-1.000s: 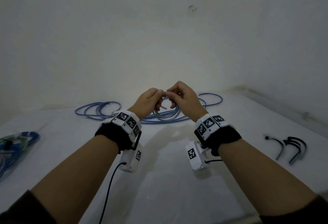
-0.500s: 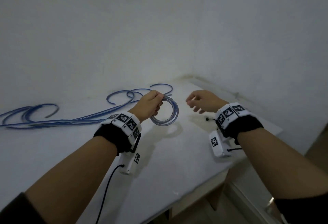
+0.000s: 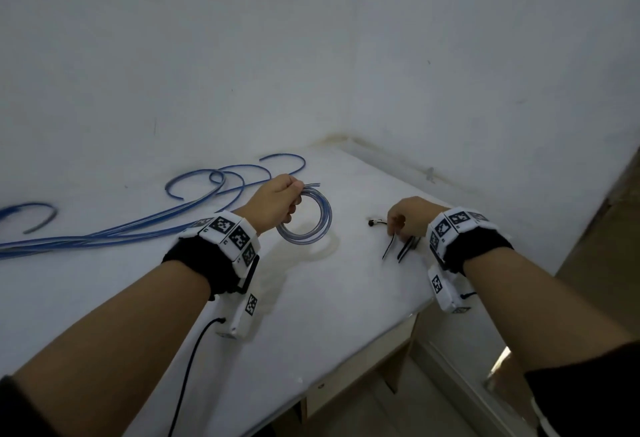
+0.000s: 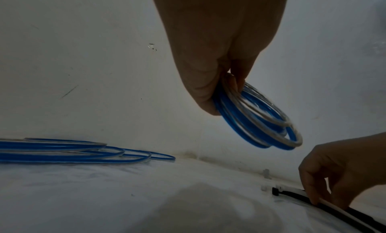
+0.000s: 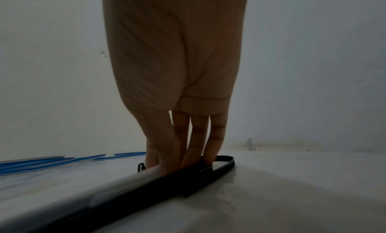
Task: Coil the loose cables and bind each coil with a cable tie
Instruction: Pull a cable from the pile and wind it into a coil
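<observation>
My left hand [image 3: 294, 194] grips a small coil of blue and clear cable [image 3: 328, 216] by its top and holds it upright just above the white table; the left wrist view shows the coil [image 4: 234, 126] hanging from the fingers [image 4: 236, 81]. My right hand [image 3: 401, 227] is down on the black cable ties [image 3: 389, 248] at the right of the table. Its thumb and fingers [image 5: 196, 147] point down and pinch one tie [image 5: 208, 173]. The palm hides most of the ties from the head view.
Long loose blue cables [image 3: 138, 225] lie along the back wall to the left. Another tie's head [image 3: 374, 223] lies just left of my right hand. The table's front edge [image 3: 346, 377] runs diagonally, with floor beyond. Walls meet at the far right corner.
My right hand let go of the coil, moved right and came down onto the cable ties. My left hand kept the coil. The head view swung to the right.
</observation>
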The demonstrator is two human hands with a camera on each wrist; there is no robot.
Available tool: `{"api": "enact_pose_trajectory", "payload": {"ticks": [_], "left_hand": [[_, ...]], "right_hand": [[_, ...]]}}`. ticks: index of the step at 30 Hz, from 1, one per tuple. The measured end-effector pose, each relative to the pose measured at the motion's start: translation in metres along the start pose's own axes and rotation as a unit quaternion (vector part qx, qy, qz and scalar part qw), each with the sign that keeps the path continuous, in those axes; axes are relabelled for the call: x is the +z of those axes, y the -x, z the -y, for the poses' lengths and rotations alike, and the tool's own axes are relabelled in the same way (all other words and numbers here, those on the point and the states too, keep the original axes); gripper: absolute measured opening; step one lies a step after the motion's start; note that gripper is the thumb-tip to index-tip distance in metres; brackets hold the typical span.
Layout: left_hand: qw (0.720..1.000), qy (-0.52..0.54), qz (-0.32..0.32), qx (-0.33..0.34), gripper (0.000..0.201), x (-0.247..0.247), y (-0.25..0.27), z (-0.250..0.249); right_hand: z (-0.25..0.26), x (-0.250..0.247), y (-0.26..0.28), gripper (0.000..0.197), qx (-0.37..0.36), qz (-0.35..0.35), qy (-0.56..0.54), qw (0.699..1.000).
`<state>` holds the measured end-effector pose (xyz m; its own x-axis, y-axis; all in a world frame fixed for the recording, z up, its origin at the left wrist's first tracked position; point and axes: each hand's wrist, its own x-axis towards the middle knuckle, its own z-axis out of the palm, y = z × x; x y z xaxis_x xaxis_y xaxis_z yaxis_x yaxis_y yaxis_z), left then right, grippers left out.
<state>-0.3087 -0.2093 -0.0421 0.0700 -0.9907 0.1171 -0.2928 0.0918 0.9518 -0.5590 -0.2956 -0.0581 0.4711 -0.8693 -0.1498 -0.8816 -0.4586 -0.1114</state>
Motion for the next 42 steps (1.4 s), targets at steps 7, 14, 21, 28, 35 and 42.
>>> {"api": "enact_pose_trajectory", "payload": {"ticks": [7,14,21,28,35,42], "left_hand": [[1.000,-0.007,-0.007,0.001,0.027,-0.003,-0.002,0.004],[1.000,-0.002,-0.016,-0.004,0.027,-0.008,-0.001,0.008],[0.999,0.006,-0.047,-0.004,0.027,-0.019,0.003,0.009],[0.991,-0.036,-0.132,0.007,0.024,-0.063,0.013,0.014],[0.969,-0.058,-0.239,0.021,0.012,-0.132,0.043,0.019],[0.945,-0.071,-0.315,0.042,0.011,-0.195,0.076,0.020]], "right_hand": [[-0.002,0.002,-0.002,0.011,-0.021,-0.021,-0.049,0.998],[-0.003,0.002,-0.002,0.007,-0.065,-0.076,-0.119,0.988],[0.028,-0.014,-0.006,0.005,-0.082,-0.137,-0.324,0.933],[0.120,-0.031,-0.017,0.015,-0.177,-0.158,-0.586,0.774],[0.221,-0.027,-0.027,0.010,-0.264,-0.074,-0.660,0.700],[0.303,-0.024,-0.035,0.013,-0.330,0.003,-0.617,0.715]]}}
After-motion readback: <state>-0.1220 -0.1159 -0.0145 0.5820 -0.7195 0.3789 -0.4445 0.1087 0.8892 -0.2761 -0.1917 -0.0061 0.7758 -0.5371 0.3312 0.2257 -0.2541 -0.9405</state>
